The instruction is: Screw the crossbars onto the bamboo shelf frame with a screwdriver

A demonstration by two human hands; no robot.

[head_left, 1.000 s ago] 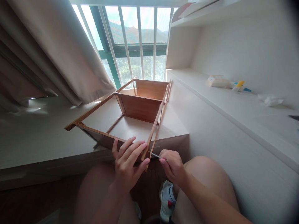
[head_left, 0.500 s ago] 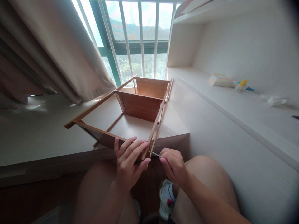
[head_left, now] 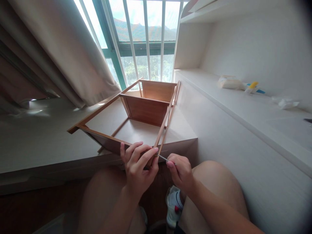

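Observation:
A wooden shelf frame [head_left: 148,110] with brown panels lies on its side on the pale ledge, its near end sticking out over the ledge's edge. My left hand [head_left: 140,165] is closed on the near right corner of this frame, thumb and index finger pinching round the end of the rail, the other fingers resting over the near panel. My right hand [head_left: 181,170] grips a screwdriver [head_left: 163,158] whose handle is hidden in the fist. Its thin metal shaft points left, and the tip meets the rail beside my left fingertips. Any screw there is too small to make out.
On the white counter [head_left: 243,110] at the right lie a wrapped packet [head_left: 230,82], a yellow-and-blue item [head_left: 253,86] and crumpled white plastic [head_left: 287,103]. A curtain [head_left: 63,48] hangs at the left, beside the barred window [head_left: 146,42]. My knees are below the frame.
My left thumb and index finger have shifted slightly right and up, closing further round the rail's end. My right hand and the screwdriver have barely moved.

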